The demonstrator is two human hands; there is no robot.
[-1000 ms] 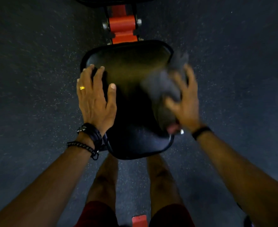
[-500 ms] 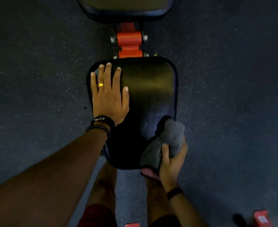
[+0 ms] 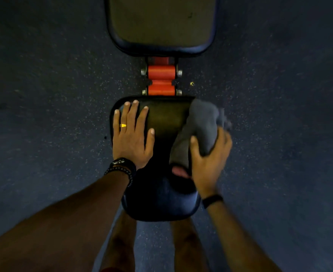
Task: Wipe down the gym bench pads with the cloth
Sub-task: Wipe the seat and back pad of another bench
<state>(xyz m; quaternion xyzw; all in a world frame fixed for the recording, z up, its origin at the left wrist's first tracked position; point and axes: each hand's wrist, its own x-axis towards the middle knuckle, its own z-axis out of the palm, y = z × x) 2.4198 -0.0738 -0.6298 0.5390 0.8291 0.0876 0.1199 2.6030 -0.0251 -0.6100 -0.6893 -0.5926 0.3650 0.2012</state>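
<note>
**Cloth worked along the seat pad's right side**

The grey cloth (image 3: 199, 130) lies bunched on the right edge of the seat pad (image 3: 165, 122), probably mid-stroke. The right hand (image 3: 208, 160) grips its near end, thumb over it. The left hand (image 3: 131, 134) rests flat, fingers straight, likely bracing. The back pad (image 3: 161, 24) lies beyond.

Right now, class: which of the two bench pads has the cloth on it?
The near seat pad: the right hand grips the grey cloth on it and the left hand rests flat there. The far back pad lies bare beyond the orange hinge.
</note>
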